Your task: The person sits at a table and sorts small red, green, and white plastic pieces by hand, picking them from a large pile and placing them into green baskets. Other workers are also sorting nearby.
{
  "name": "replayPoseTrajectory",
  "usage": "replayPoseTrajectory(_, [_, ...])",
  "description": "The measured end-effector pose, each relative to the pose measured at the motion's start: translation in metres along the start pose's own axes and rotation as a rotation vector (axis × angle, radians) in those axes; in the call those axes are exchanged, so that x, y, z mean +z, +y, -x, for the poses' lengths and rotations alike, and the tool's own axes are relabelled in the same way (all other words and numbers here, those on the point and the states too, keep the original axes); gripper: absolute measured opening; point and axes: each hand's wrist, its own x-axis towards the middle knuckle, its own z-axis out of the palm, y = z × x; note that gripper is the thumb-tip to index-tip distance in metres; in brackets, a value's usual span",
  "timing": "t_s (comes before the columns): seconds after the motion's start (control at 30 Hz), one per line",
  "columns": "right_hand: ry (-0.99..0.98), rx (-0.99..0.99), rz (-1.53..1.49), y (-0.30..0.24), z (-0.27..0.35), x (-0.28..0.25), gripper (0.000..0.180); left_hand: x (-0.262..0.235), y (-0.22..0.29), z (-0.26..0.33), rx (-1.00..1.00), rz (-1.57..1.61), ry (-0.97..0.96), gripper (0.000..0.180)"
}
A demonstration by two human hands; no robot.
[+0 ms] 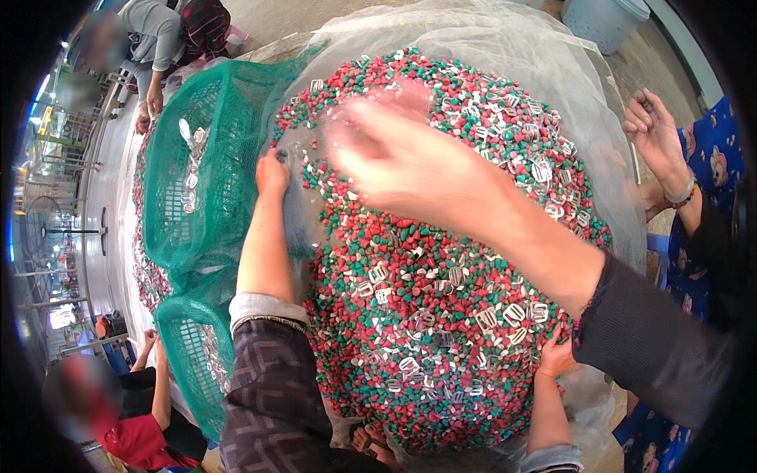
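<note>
A big heap of small red, green and white pieces (pixel 441 260) mixed with silver metal buckles (pixel 512 314) lies in a white net (pixel 505 39). My left hand (pixel 272 175) reaches up the heap's left side, its fingers curled into the white net beside a green net basket (pixel 209 169). My right hand (pixel 557 356) lies against the heap's lower right edge; its grip is hidden. Another person's blurred hand (pixel 394 146), on a dark-sleeved arm from the right, sweeps across the top of the heap.
A second green basket (pixel 189 351) holds buckles at the lower left. Other people sit around: one at the top left, one at the lower left, and one in blue at the right with a raised hand (pixel 654 134). A grey bin (pixel 603 20) stands at the top right.
</note>
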Motion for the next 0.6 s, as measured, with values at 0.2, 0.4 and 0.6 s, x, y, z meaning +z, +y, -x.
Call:
replayPoseTrajectory(0.2, [-0.03, 0.024, 0.095, -0.016, 0.0, -0.017, 0.044, -0.084, 0.07, 0.062, 0.181, 0.3, -0.011, 0.036])
replayPoseTrajectory(0.4, [-0.128, 0.118, 0.001, -0.005, 0.001, -0.011, 0.037, -0.074, 0.089, 0.042, 0.365, 0.804, -0.494, 0.049])
replayPoseTrajectory(0.6, [0.024, 0.009, 0.074, -0.009, -0.001, -0.006, 0.039, -0.02, 0.091, -0.056, -0.063, 0.818, -0.125, 0.076])
